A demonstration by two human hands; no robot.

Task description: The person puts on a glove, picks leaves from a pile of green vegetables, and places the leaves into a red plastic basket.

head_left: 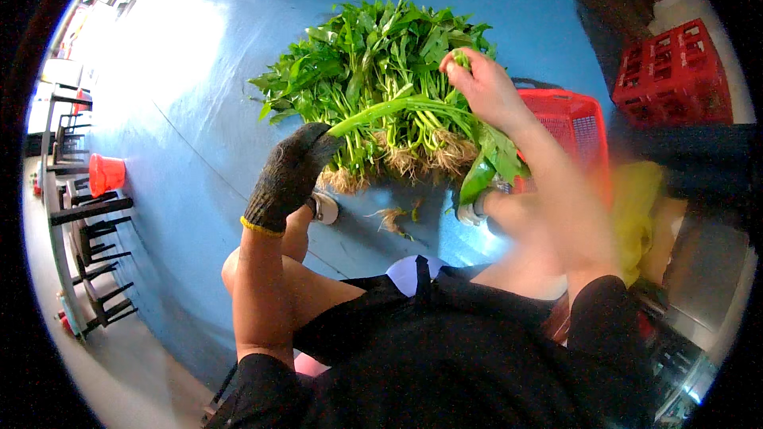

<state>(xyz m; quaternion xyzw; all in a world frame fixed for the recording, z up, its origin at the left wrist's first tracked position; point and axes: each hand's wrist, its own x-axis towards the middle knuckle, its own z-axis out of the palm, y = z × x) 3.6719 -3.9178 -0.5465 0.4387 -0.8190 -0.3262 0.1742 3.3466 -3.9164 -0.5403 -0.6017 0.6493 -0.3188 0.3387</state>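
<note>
My left hand, in a dark knit glove with a yellow cuff, is closed round the lower end of a leafy green vegetable stalk. The stalk reaches right and bends down to broad leaves below my right wrist. My bare right hand is raised over the right side of the pile, its fingers closed on a small piece of green stem. Under and beyond both hands, a large heap of leafy greens lies on the blue floor, with pale roots towards me.
A red plastic basket stands right of the heap, partly behind my right arm. Loose root scraps lie between my feet. Farther out are a red crate, a yellow bag, a red bucket and stools at left.
</note>
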